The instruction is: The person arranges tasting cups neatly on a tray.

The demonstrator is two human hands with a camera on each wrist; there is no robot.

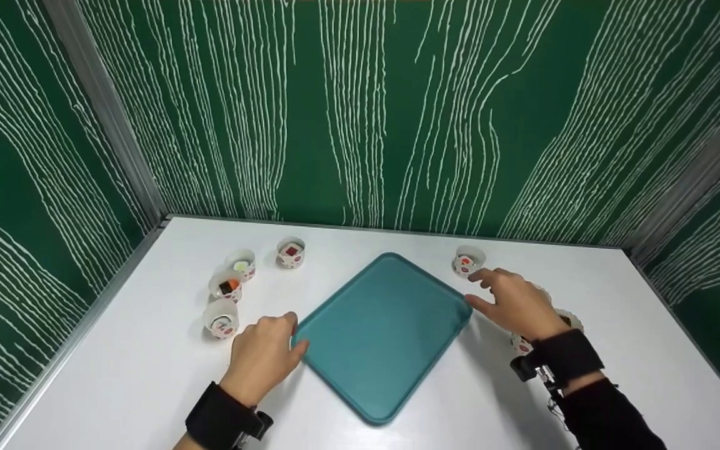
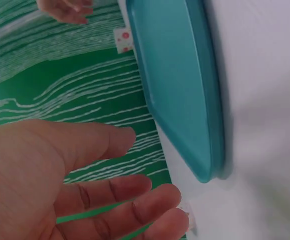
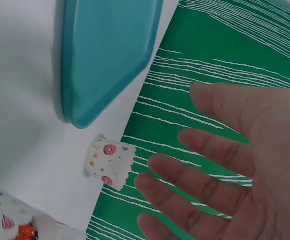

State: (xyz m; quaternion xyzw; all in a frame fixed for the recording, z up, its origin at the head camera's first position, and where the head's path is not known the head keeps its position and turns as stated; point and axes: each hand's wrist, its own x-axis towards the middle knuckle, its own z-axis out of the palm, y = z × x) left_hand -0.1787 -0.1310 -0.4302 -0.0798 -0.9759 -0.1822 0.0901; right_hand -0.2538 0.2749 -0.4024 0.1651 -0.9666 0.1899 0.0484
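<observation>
A teal rectangular tray (image 1: 382, 337) lies turned cornerwise on the white table. Over its left corner hovers my left hand (image 1: 265, 353), fingers relaxed and holding nothing; the left wrist view shows a gap between the fingertips (image 2: 167, 197) and the tray (image 2: 177, 65). My right hand (image 1: 516, 305) hangs by the tray's right corner, its fingers spread and nothing in its grasp. Beyond the right fingertips stands a patterned paper cup (image 1: 467, 261) with a small white and orange piece inside. The right wrist view shows a scalloped cup (image 3: 111, 161) near the tray's corner.
Several paper cups with small sushi-like pieces stand at the left, among them a cup with an orange and black piece (image 1: 226, 287) and a cup with a dark red piece (image 1: 290, 252). More cups (image 1: 569, 320) sit partly hidden behind my right wrist. Green walls (image 1: 360, 112) enclose the table.
</observation>
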